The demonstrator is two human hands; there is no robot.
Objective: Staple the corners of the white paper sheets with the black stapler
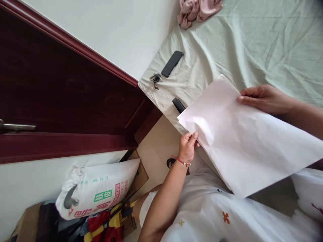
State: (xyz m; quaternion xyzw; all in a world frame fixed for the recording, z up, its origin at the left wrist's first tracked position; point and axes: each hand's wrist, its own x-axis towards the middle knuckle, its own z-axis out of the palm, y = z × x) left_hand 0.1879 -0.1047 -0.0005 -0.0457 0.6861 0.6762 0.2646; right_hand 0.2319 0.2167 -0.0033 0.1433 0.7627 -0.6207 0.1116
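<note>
"What's the biggest thing from where you're standing?"

"The dark red door [63, 84], off to one side. Next is the pale green sheet [252, 40], wrinkled, spread over something; whether that's a bed, I can't tell from here."

"And the person?"

"In white clothing [196, 205] with small coloured motifs, close up to the sheet's edge."

"There's a bulging white sack [101, 188] over this way too, with red and green printing on it."

"Yes. Then the white paper [239, 144], raised in front of the person, partly over the sheet and partly over the lap. At one corner I make out more than one layer."

"Any other cloth about?"

"A crumpled pink cloth [198, 11], lying on the sheet, well apart from the paper."

"How is the paper held?"

"By both sides. The right grip [267, 99] pinches one edge, thumb over the face. The left grip [188, 146] clasps the opposite edge near a corner, fingers curled under, and the paper bulges just beside that thumb."

"And the little things?"

"A flat dark oblong [172, 64], phone-like, on the sheet. A black object [178, 105] is half hidden by the paper's corner; I can't say what it is. A bunch of keys [155, 78] lies just beside the oblong. Smallest is the red beaded bracelet [186, 163] on the left wrist."
</note>
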